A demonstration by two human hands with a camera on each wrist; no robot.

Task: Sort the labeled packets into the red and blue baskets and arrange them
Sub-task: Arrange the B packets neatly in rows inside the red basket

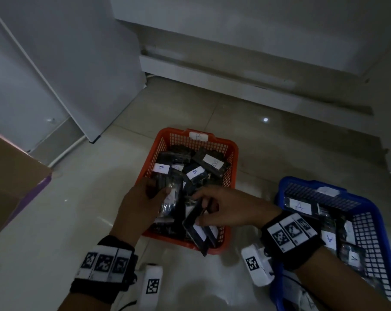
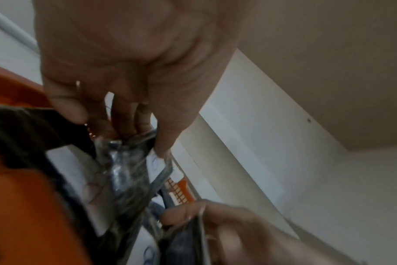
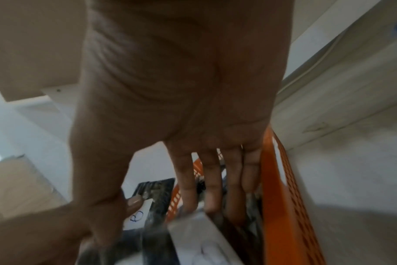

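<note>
On the pale tiled floor [image 1: 78, 198], in poor light, I have the red mesh plastic basket [image 1: 233, 158] straight ahead and the blue mesh plastic basket [image 1: 302, 184] to its right. The blue one is cut off by the frame edge and partly hidden behind the right forearm. The left hand [image 1: 143, 203] hangs over the red basket's near-left side, its grip pinching a clear plastic packet of dark contents [image 1: 171, 194] with the thumb on top; the white label at its far end reads B. The right hand [image 1: 223, 208] is just beside it over the same basket, its grip pinching the edge of a second dark flat packet [image 1: 193, 222], which is tilted on its side. I cannot read that one's label. Other dark packets [image 1: 212, 163] lie heaped in the red basket with B labels showing, and the packets in the blue basket [image 1: 300, 206] show A. Both wrist views are blurred, so the fingertips are hard to make out there. A brown cardboard box [image 1: 10, 176] is cut off at the left.
</note>
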